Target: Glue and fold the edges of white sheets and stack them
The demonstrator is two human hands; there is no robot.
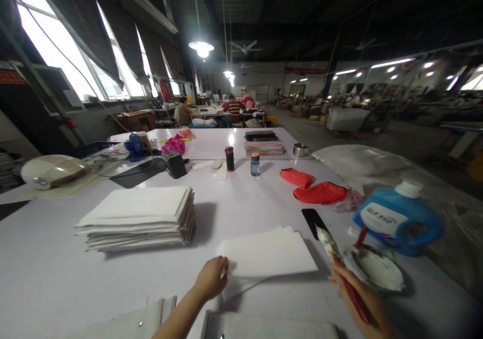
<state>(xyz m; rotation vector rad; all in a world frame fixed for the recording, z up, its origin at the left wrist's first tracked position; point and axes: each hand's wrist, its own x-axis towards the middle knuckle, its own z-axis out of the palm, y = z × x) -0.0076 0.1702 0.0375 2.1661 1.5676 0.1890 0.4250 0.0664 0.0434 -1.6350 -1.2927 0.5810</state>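
My left hand (210,277) rests on the white table, its fingers closed on the near left corner of a small stack of white sheets (268,251). In my right hand (360,293) is a red-handled brush (341,271), its white-coated bristles pointing up and away from me. Just right of the brush stands a shallow bowl of white paste (377,268), with a second red handle leaning in it. A taller pile of white sheets (138,218) lies to the left.
A blue jug with a white cap (400,218) lies beside the bowl. A black phone (314,222), red cloth pieces (320,192), two small bottles (255,164), a metal cup (300,150) and folded fabric (263,147) sit farther back. People work at distant tables.
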